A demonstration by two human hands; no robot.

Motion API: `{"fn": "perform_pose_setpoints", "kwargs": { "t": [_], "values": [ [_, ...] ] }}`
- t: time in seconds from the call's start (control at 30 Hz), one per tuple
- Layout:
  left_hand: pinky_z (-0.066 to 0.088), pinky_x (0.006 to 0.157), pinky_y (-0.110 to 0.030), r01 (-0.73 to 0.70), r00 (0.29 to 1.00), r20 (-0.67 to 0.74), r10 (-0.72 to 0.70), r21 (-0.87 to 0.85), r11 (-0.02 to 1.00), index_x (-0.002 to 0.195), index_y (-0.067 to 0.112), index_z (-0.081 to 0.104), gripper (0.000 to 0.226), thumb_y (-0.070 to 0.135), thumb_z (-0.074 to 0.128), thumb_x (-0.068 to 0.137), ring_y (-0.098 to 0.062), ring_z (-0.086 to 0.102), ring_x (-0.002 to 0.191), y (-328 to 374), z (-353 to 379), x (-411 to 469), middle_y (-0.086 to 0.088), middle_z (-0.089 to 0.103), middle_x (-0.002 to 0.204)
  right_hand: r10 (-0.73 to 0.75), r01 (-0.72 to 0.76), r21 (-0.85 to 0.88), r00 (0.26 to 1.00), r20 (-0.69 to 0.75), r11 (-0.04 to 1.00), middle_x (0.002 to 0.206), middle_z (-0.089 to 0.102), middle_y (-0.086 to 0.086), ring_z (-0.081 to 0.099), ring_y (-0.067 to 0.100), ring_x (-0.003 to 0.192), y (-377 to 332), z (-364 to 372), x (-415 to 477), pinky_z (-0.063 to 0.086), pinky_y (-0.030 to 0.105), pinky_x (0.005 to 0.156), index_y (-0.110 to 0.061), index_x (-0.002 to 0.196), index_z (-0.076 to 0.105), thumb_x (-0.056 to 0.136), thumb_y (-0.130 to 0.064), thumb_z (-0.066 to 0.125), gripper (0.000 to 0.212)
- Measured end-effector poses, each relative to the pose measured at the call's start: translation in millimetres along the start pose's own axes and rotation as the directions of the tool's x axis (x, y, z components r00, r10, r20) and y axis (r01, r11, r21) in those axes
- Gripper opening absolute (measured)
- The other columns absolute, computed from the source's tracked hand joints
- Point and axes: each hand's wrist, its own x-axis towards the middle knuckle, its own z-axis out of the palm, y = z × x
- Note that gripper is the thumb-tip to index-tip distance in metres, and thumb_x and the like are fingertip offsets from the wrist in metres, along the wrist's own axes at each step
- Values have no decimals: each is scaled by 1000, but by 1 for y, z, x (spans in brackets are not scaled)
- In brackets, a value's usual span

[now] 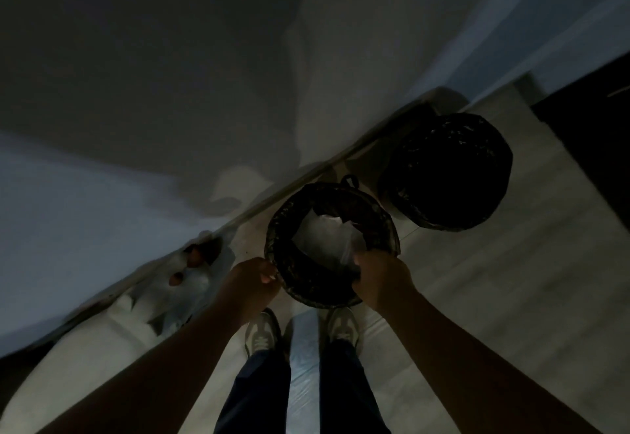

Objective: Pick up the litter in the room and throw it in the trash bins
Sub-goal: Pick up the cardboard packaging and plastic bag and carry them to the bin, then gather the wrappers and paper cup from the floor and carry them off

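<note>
Dim floor [477, 280] by wall [136, 75]. L hand [254, 280] pinches near bin [280, 239] rim at 8 o'clock; R hand [381, 278] grips it at 4.

Bin [300, 283] sits on the floor [477, 280] by the wall [170, 92], just ahead of your shoes [262, 331]. Bag [324, 239] inside it. Your left hand [252, 280] holds its left rim, right hand [381, 277] its near rim. Second bin [446, 171] just right, further back. Sack [184, 283] left, by the wall.
</note>
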Motion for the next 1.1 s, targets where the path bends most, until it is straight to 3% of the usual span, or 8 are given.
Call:
{"fn": "perform_pose_setpoints", "kwargs": {
  "t": [0.3, 0.43, 0.53, 0.63, 0.77, 0.87, 0.93, 1.1],
  "values": [
    [43, 69, -18, -78, 997, 24, 77, 47, 996, 111, 14, 61, 24, 23, 60, 89, -10, 59, 89, 6, -45, -72, -3, 66, 106, -109, 109, -3, 989, -98, 994, 121, 56, 11, 54, 27, 113, -31, -32, -81, 43, 29, 91, -13, 124, 52, 95, -24, 51, 31],
    [50, 87, -28, -107, 993, 56, 105, 33, 994, 115, 14, 60, 30, 26, 62, 88, -16, 61, 101, 22, -80, -128, -4, 65, 112, -131, 134, 20, 986, -104, 991, 125, 54, 7, 51, 25, 116, -53, -61, -134, 43, 32, 95, -15, 130, 48, 95, -28, 52, 37],
    [48, 88, -26, -132, 991, 32, 131, 26, 991, 119, 13, 58, 35, 29, 62, 89, -16, 60, 104, 33, -103, -179, -4, 64, 116, -149, 161, 87, 980, -131, 983, 123, 55, 8, 53, 25, 114, -72, -83, -177, 45, 33, 93, -13, 132, 48, 93, -26, 55, 42],
    [46, 86, -22, -119, 992, -39, 119, 9, 993, 123, 16, 56, 37, 31, 60, 89, -14, 59, 106, 37, -124, -228, -2, 61, 119, -184, 208, 118, 966, -183, 971, 109, 57, 8, 56, 25, 102, -90, -105, -220, 46, 31, 81, -11, 118, 54, 90, -24, 58, 31],
    [48, 86, -23, -82, 990, -120, 80, -10, 997, 123, 19, 54, 36, 33, 59, 90, -14, 59, 103, 44, -144, -287, -1, 59, 119, -299, 332, 92, 918, -262, 939, 79, 46, -4, 45, 24, 81, -110, -130, -269, 31, 28, 74, -8, 98, 54, 89, -27, 47, 22],
    [50, 90, -27, -49, 978, -204, 45, -12, 999, 125, 18, 54, 39, 34, 60, 90, -15, 60, 104, 52, -157, -325, -1, 61, 120, -380, 381, -37, 902, -204, 924, 109, 60, 2, 55, 26, 104, -129, -153, -293, 41, 28, 83, -12, 120, 56, 90, -29, 54, 35],
    [49, 92, -28, -32, 959, -283, 23, -26, 999, 127, 18, 54, 41, 35, 59, 90, -16, 59, 107, 57, -164, -347, -2, 60, 121, -440, 435, -72, 875, -203, 898, 127, 57, 2, 52, 20, 117, -140, -167, -305, 41, 26, 92, -18, 128, 53, 90, -26, 58, 39],
    [46, 76, -21, 27, 883, -454, -124, -214, 977, 116, 19, 61, 32, 34, 60, 88, -11, 58, 93, 60, -161, -414, 0, 64, 112, -635, 605, -201, 758, -149, 770, 110, 59, 3, 56, 18, 98, -163, -190, -344, 48, 29, 81, -15, 112, 57, 87, -21, 60, 25]
  ]
}}
